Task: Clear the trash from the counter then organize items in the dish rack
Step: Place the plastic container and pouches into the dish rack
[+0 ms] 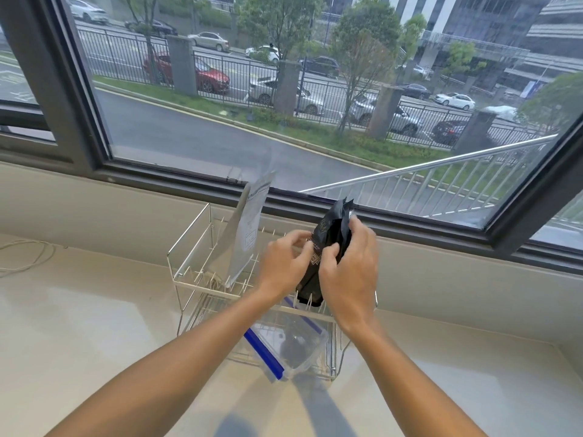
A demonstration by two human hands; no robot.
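Upright, black pouch [328,247] sits between left hand [284,263] and right hand [350,272].

Pouch [249,228] left of packet [328,247], both in rack [189,247] on counter [79,326]

A wire dish rack [202,280] holds a silver pouch [243,234] leaning upright at its left, a black pouch [328,247] upright at its right, and a blue-edged clear container [284,345] below.
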